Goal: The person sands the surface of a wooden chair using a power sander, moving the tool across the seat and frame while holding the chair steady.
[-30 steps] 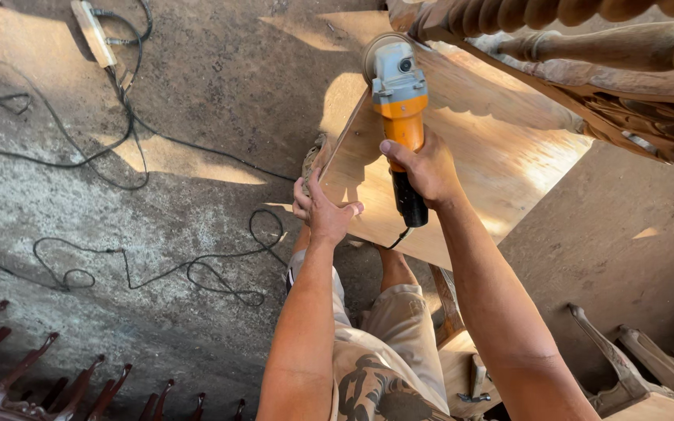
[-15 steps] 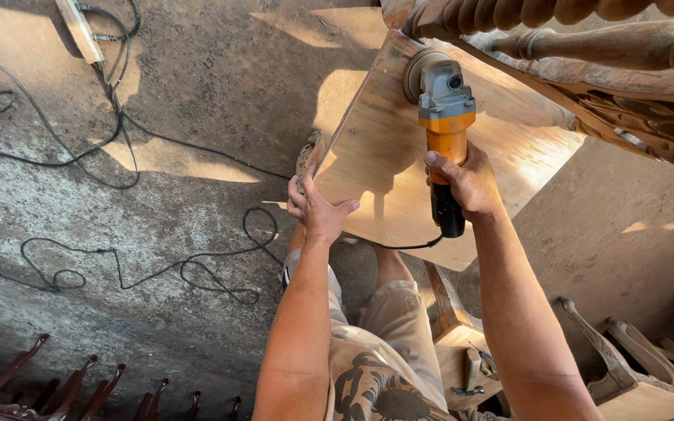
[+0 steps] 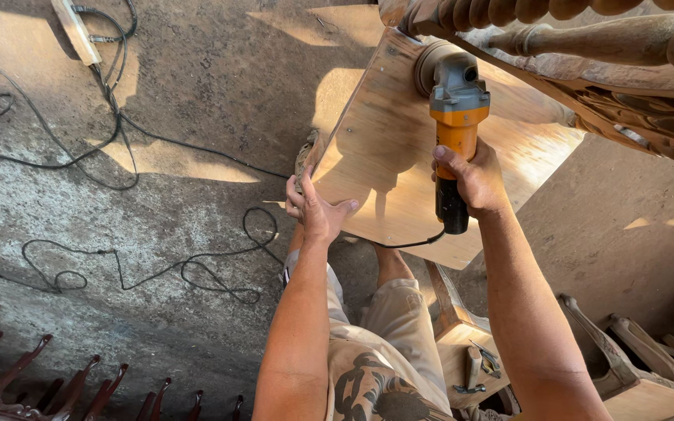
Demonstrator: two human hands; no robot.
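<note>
- Head view, looking down: right hand [image 3: 473, 181] wrapped tight round the orange body of an angle grinder [image 3: 454, 117], fingers closed on the grip, black tail end sticking out below the fist toward 6 o'clock.
- Grinder head at 12 o'clock of the hand, disc end pressed flat against a wooden panel [image 3: 399, 156] near its upper edge — grey gear housing on top.
- Left hand [image 3: 315, 209] at 9 o'clock of the grinder, fingers spread and curled over the panel's left edge, thumb lying on the face, palm steadying the board.
- Panel tilted, sunlit, lower corner close above the knees; thin black cord running from the grinder tail along the panel's bottom edge.
- Turned wooden spindles [image 3: 587, 31] at 1 o'clock, touching or just over the panel's top corner — cannot tell which.
- Tangle of black cables [image 3: 118, 265] on the concrete floor at 9 o'clock, well apart from the hands.
- Small wooden box stool [image 3: 462, 343] at 5 o'clock under the right forearm, holding a few small metal tools on top.
- Row of dark chair legs [image 3: 40, 382] at 7 o'clock.
</note>
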